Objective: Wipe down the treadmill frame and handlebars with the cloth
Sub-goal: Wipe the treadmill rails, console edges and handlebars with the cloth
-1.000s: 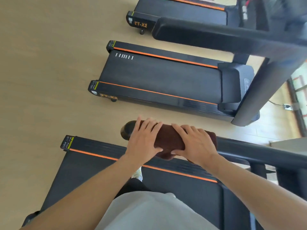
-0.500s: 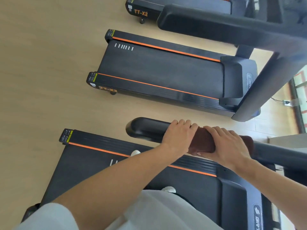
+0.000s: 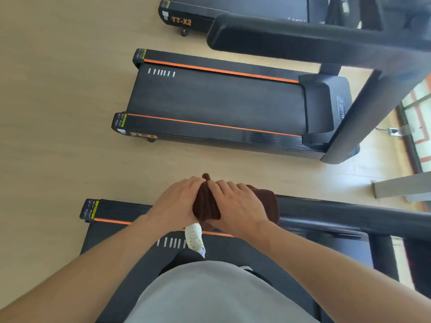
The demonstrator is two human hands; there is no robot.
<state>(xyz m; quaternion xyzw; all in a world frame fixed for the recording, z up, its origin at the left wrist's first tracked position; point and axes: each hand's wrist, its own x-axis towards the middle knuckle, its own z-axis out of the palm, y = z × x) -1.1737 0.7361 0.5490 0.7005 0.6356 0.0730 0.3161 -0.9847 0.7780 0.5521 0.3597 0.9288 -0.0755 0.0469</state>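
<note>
At the centre of the frame, the brown cloth (image 3: 235, 206) is wrapped over the near end of the black handlebar (image 3: 349, 212), which runs off to the right edge. The left hand (image 3: 179, 202) grips the cloth's left part with fingers curled over the top and held together. The right hand (image 3: 238, 206) grips it just beside, fingers slightly spread and curled over the cloth.

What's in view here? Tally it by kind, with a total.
Treadmills: 3 (near, middle, far)
Hands: 2 (left hand, right hand)
Brown cloth: 1
White shoe: 1
Total: 7
</note>
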